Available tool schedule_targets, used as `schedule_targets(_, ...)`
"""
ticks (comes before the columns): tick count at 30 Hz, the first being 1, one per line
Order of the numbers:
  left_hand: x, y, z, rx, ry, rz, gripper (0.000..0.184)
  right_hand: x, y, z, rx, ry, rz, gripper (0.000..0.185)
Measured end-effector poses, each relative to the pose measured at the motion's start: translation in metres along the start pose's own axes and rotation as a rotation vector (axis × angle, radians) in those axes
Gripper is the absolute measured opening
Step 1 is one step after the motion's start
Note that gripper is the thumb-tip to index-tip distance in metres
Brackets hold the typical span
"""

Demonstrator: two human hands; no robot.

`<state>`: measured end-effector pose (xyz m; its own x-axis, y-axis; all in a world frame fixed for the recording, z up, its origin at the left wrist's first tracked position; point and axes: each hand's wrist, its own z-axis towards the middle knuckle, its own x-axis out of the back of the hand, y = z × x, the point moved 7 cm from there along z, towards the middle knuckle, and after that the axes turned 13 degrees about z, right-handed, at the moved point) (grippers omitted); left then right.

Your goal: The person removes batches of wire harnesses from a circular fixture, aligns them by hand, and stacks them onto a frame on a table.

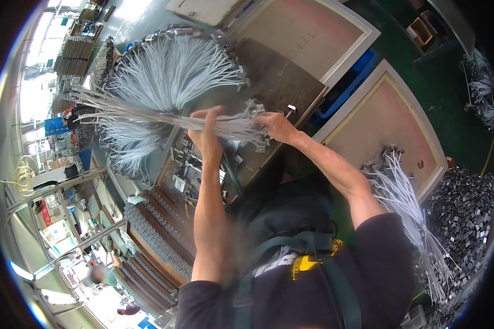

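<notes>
A long bundle of whitish cables [236, 125] stretches sideways over the worktable, loose tails to the left and small metal ends to the right. My left hand [206, 140] is wrapped round its middle. At the metal-ended side, my right hand [277, 126] has its fingers closed on the ends; exactly how many it grips is hidden. Behind and to the left, a big fan of pale cables [170, 74] spreads out with dark clips along its outer rim. Small metal pieces [186, 164] lie on the table near my left forearm.
Pale framed boards [307, 38] stand at the back and right, with a blue crate [346, 82] between. Another cable bundle [409, 214] rests on the right board, beside a heap of small metal parts [461, 219]. Racks of strips [153, 236] and a person [107, 276] are at lower left.
</notes>
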<state>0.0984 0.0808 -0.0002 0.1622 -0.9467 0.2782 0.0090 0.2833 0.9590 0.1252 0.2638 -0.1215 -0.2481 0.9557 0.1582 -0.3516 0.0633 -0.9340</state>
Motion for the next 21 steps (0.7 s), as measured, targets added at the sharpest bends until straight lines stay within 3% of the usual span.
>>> schedule_targets(3, -0.002, 0.009, -0.013, -0.040, 0.040, 0.118, 0.028, -0.006, 0.015, -0.003, -0.052, 0.064, 0.052, 0.043)
schedule_targets(5, -0.010, 0.004, -0.026, -0.015, 0.003, 0.210, 0.031, -0.008, 0.036, -0.004, -0.264, 0.147, 0.352, 0.049)
schedule_targets(9, -0.006, -0.025, -0.020, -0.010, 0.025, -0.162, 0.020, -0.018, 0.025, 0.001, -0.279, 0.150, 0.413, 0.049)
schedule_targets(11, -0.005, -0.029, -0.014, -0.014, 0.020, -0.185, 0.017, -0.009, -0.001, 0.007, -0.051, 0.156, 0.125, 0.043)
schedule_targets(13, 0.003, -0.035, -0.009, 0.056, 0.053, 0.099, 0.019, 0.008, -0.007, 0.000, -0.063, 0.217, 0.011, 0.038)
schedule_targets(15, 0.001, -0.031, -0.014, 0.073, 0.050, -0.031, 0.029, 0.045, 0.008, -0.013, -0.427, 0.315, 0.314, 0.031)
schedule_targets(16, 0.000, -0.027, -0.015, 0.041, 0.028, -0.019, 0.036, 0.053, 0.015, -0.020, -0.432, 0.313, 0.313, 0.031)
schedule_targets(18, 0.002, -0.032, -0.011, -0.024, -0.041, 0.095, 0.055, 0.053, 0.026, -0.025, -0.393, 0.054, -0.125, 0.024)
schedule_targets(19, 0.000, -0.032, -0.011, -0.025, -0.042, 0.092, 0.055, 0.051, 0.036, -0.028, -0.393, 0.056, -0.128, 0.024)
schedule_targets(21, -0.005, -0.030, -0.014, -0.024, -0.061, 0.083, 0.057, 0.036, 0.034, -0.030, -0.168, -0.088, -0.409, 0.014)
